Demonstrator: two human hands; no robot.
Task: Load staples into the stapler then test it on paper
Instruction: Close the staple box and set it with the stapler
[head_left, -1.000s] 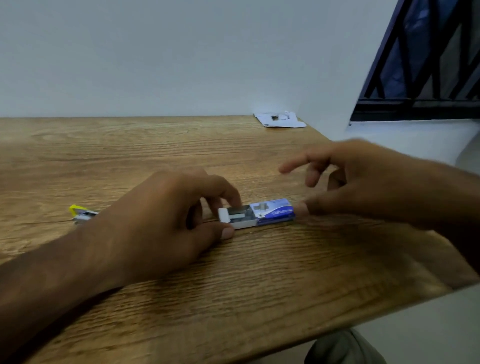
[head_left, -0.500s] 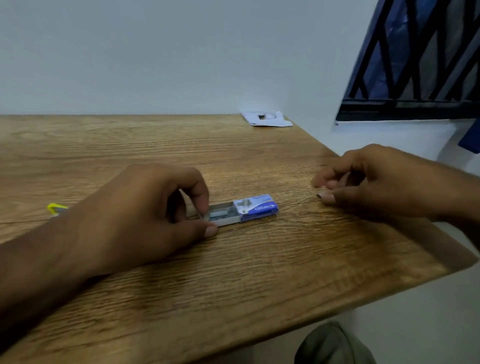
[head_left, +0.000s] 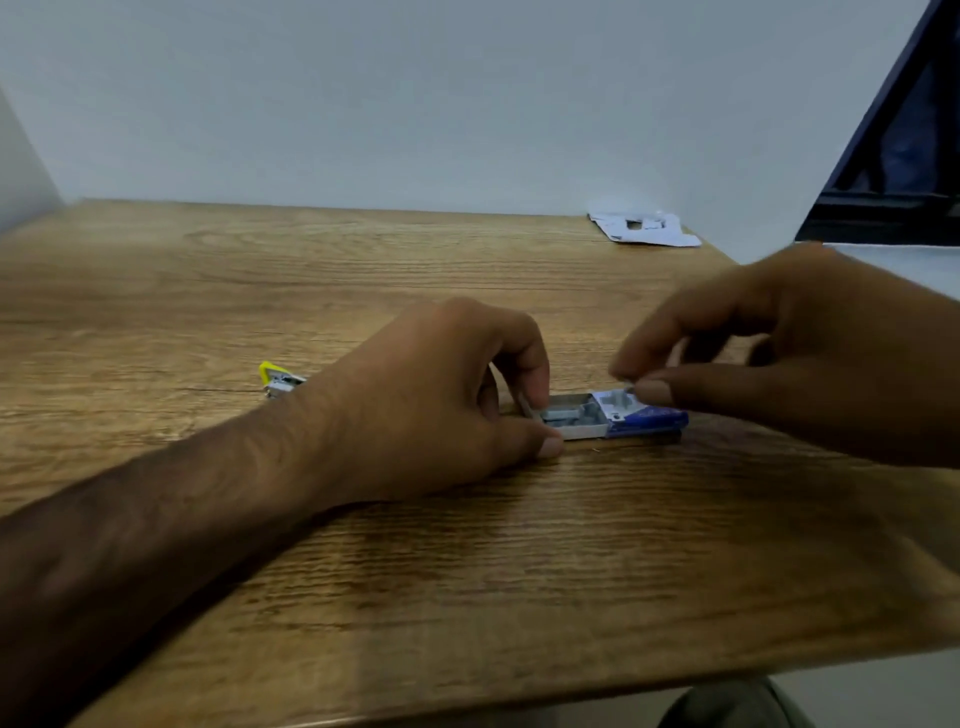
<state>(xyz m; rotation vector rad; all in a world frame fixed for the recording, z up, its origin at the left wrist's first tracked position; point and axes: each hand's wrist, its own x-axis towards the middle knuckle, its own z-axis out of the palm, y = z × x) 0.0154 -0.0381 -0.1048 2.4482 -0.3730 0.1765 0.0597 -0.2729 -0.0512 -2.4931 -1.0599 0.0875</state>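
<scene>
A small staple box (head_left: 641, 420) with a blue sleeve lies on the wooden table (head_left: 363, 270), its grey-white tray (head_left: 576, 422) slid out to the left. My left hand (head_left: 436, 400) pinches the tray's left end between thumb and forefinger. My right hand (head_left: 779, 353) hovers just above the sleeve, thumb and forefinger pinched on a tiny grey piece that looks like a strip of staples (head_left: 628, 385). The yellow stapler (head_left: 278, 379) lies on the table behind my left wrist, partly hidden by it.
A crumpled white paper (head_left: 644, 228) lies at the table's far right corner, by the wall. A dark window frame (head_left: 904, 156) stands at the right. The table's near edge runs across the bottom, with a knee (head_left: 727, 706) below it.
My right hand drew away to the right with its fingers pinched, then came back over the box. The tray now sits further out of the sleeve. My left hand kept its hold.
</scene>
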